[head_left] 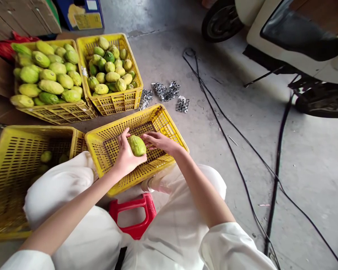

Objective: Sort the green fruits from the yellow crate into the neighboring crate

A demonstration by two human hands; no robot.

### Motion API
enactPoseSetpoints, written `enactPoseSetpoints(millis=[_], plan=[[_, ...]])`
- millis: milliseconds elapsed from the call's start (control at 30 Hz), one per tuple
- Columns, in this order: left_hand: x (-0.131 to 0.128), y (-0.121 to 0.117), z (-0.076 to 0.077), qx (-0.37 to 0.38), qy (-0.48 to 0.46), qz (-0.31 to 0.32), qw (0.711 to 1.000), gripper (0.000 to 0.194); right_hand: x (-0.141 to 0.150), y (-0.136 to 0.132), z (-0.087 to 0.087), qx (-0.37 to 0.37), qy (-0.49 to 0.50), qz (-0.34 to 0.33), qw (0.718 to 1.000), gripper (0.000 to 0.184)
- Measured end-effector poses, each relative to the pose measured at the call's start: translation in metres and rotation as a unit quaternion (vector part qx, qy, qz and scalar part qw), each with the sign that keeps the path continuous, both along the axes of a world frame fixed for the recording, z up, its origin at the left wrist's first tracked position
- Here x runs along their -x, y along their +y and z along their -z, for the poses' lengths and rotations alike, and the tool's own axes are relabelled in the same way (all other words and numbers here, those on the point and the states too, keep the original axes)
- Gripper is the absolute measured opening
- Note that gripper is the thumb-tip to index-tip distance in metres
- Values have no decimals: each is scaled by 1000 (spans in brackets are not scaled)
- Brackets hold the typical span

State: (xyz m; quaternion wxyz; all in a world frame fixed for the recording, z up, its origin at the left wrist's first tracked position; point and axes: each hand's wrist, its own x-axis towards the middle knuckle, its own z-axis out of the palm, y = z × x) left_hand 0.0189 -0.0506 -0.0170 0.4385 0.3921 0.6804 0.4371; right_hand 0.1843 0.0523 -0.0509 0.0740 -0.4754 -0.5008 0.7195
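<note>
A bumpy yellow-green fruit (137, 146), shaped like a large lemon, rests in my left hand (127, 155), its thumb below and fingers along the far left side. Just right of the fruit is my right hand (157, 141), fingers stretched out and slightly apart; whether the fingertips touch the skin I cannot tell. Both hands are above a yellow plastic crate (173, 129) in front of my knees. The perforated bottom of this crate shows, partly covered by my hands and forearms.
Two yellow crates heaped with similar fruit, the left crate (59, 116) and right crate (115, 103), stand beyond. A deep crate (14, 161) at left holds a few. Crumpled patterned wrappers (166, 91), black cables (231, 131), a red stool (150, 210) and a parked scooter (276, 41) surround me.
</note>
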Motion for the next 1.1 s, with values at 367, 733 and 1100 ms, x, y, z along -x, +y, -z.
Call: enactPoseSetpoints(millis=[367,733,1100], plan=[[-2,-8,10,-61,84,51,993,114,13,-14,-7,87,79,25,993,65],[16,22,-27,311,-311,-142,887,20,15,-14,0,65,41,117,990,60],[13,24,-32,327,-330,-147,873,9,11,-13,-11,60,53,61,995,47]])
